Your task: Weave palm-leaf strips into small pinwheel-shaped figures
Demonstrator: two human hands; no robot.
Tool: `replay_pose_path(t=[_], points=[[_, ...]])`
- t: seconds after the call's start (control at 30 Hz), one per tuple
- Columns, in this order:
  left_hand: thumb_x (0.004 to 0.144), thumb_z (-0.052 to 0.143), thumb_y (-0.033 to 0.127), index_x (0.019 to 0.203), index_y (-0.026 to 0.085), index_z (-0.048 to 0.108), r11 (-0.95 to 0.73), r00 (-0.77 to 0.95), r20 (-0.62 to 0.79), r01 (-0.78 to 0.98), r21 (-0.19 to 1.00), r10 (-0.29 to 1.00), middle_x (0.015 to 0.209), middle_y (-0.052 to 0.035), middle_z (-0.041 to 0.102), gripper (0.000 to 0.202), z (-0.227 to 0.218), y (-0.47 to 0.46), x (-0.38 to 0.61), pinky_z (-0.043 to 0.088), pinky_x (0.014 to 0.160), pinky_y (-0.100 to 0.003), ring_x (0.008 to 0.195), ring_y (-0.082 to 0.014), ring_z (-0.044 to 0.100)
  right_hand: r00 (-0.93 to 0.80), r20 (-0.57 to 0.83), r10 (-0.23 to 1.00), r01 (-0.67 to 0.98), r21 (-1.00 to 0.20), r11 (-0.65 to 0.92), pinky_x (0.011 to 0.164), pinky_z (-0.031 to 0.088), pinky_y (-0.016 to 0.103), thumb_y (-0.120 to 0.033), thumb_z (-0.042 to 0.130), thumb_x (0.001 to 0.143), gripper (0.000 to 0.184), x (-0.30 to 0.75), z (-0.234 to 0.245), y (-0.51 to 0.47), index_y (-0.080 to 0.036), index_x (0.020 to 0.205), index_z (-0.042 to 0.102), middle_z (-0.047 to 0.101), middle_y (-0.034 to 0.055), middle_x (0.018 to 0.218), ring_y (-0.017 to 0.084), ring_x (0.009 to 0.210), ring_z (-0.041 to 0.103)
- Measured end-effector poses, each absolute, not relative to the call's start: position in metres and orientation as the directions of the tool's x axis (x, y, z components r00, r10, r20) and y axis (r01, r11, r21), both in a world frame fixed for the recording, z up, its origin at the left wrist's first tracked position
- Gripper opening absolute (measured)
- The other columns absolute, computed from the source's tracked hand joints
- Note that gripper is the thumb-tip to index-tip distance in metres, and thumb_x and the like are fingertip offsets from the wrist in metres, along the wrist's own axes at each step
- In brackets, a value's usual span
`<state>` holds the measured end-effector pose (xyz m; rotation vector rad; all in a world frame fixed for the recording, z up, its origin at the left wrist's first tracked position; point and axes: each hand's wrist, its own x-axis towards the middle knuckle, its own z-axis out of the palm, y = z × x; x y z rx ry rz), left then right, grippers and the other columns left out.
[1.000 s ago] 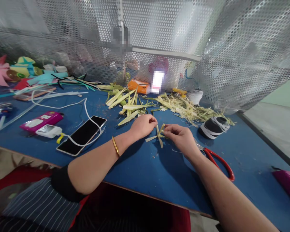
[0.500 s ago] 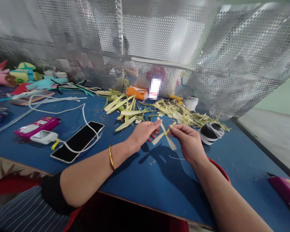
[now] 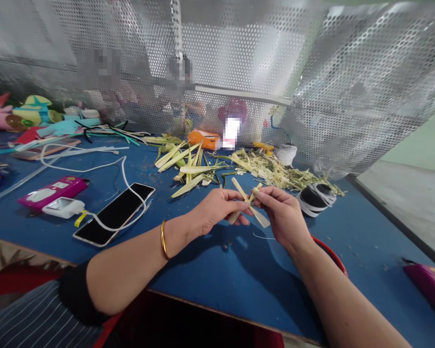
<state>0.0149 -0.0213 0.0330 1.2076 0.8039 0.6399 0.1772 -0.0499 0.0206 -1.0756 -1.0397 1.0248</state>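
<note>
A small cross of pale yellow leaf strips [image 3: 247, 202] is held above the blue table [image 3: 217, 270], between both hands. My left hand [image 3: 217, 209] pinches its lower left strip with thumb and fingers closed; a gold bangle circles that wrist. My right hand [image 3: 283, 212] pinches the crossing point from the right, fingers curled. A heap of loose green and yellow leaf strips [image 3: 192, 164] lies just beyond the hands.
A black phone [image 3: 114, 213] with a white cable and a pink box [image 3: 54, 187] lie at the left. Shredded leaf scraps [image 3: 275, 171] and a black-and-white tape roll [image 3: 315, 195] lie at the right. Red scissor handles [image 3: 329, 253] show behind my right forearm. A perforated metal screen [image 3: 311, 96] closes the back.
Both hands lifted the strip cross off the table and brought it nearer. My left hand went from touching its edge to pinching the lower strip.
</note>
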Motion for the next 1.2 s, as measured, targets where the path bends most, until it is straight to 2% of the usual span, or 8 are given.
replay_pose_path(t=[0.1,0.23,0.33,0.47,0.6,0.8,1.0,1.2], points=[[0.083,0.064,0.023,0.084,0.016,0.069,0.263,0.608,-0.191,-0.031,0.964,0.771,0.084,-0.0058,0.074,0.009,0.0330,-0.0208,0.0142,0.049,0.063,-0.025,0.060,-0.0112,0.067,0.198,0.100,0.975,-0.165,-0.977,0.134,0.056,0.039,0.027,-0.039,0.082,0.062,0.025,0.1783,0.0230,-0.0503,-0.019,0.065,0.067,0.057,-0.0021,0.057,0.012,0.055,0.048],[0.091,0.055,0.042,0.088,0.016,0.070,0.292,0.623,-0.190,-0.065,0.954,0.759,0.085,-0.0087,0.075,0.030,0.0326,-0.0199,0.0134,0.048,0.062,-0.027,0.061,-0.0132,0.068,0.195,0.058,0.979,-0.206,-0.974,0.098,0.050,0.035,0.025,-0.039,0.083,0.061,0.026,0.1795,0.0241,-0.0509,-0.019,0.067,0.068,0.056,-0.0025,0.055,0.011,0.053,0.047],[0.088,0.057,0.048,0.088,0.016,0.071,0.272,0.619,-0.183,-0.052,0.961,0.764,0.082,-0.0093,0.074,0.036,0.0321,-0.0197,0.0128,0.047,0.061,-0.027,0.060,-0.0141,0.067,0.178,0.063,0.982,-0.185,-0.978,0.097,0.048,0.033,0.025,-0.040,0.083,0.061,0.027,0.1796,0.0243,-0.0517,-0.019,0.068,0.068,0.055,-0.0029,0.055,0.010,0.050,0.045],[0.081,0.069,0.036,0.083,0.015,0.071,0.261,0.585,-0.205,-0.011,0.965,0.785,0.078,-0.0075,0.074,0.021,0.0322,-0.0210,0.0133,0.047,0.060,-0.027,0.058,-0.0129,0.066,0.167,0.083,0.982,-0.136,-0.985,0.106,0.050,0.035,0.026,-0.040,0.082,0.061,0.027,0.1784,0.0250,-0.0527,-0.019,0.067,0.067,0.056,-0.0023,0.057,0.011,0.053,0.046],[0.080,0.068,0.026,0.085,0.015,0.071,0.277,0.538,-0.224,-0.020,0.961,0.813,0.073,-0.0056,0.072,0.013,0.0338,-0.0231,0.0154,0.047,0.058,-0.026,0.055,-0.0119,0.064,0.219,0.136,0.966,-0.126,-0.978,0.166,0.056,0.039,0.027,-0.039,0.081,0.062,0.024,0.1800,0.0242,-0.0513,-0.020,0.067,0.068,0.057,-0.0014,0.058,0.012,0.056,0.047],[0.079,0.067,0.028,0.088,0.015,0.071,0.283,0.497,-0.229,-0.034,0.959,0.837,0.072,-0.0062,0.072,0.016,0.0343,-0.0247,0.0161,0.047,0.059,-0.027,0.055,-0.0121,0.064,0.262,0.208,0.942,-0.100,-0.965,0.241,0.056,0.040,0.028,-0.040,0.078,0.067,0.022,0.1875,0.0246,-0.0486,-0.022,0.070,0.066,0.058,-0.0006,0.062,0.013,0.057,0.048],[0.078,0.068,0.025,0.083,0.014,0.070,0.264,0.556,-0.208,-0.021,0.964,0.805,0.072,-0.0067,0.072,0.012,0.0295,-0.0237,0.0159,0.049,0.059,-0.026,0.055,-0.0123,0.064,0.201,0.086,0.976,-0.089,-0.990,0.105,0.056,0.038,0.027,-0.038,0.081,0.061,0.024,0.1840,0.0270,-0.0505,-0.019,0.069,0.070,0.059,-0.0007,0.061,0.012,0.057,0.048],[0.083,0.066,0.031,0.082,0.015,0.071,0.269,0.558,-0.220,-0.006,0.963,0.800,0.073,-0.0070,0.073,0.017,0.0297,-0.0235,0.0162,0.050,0.061,-0.028,0.055,-0.0126,0.064,0.144,0.079,0.986,-0.087,-0.992,0.092,0.057,0.039,0.027,-0.038,0.081,0.061,0.024,0.1824,0.0264,-0.0513,-0.019,0.067,0.069,0.059,-0.0008,0.060,0.012,0.058,0.049]])
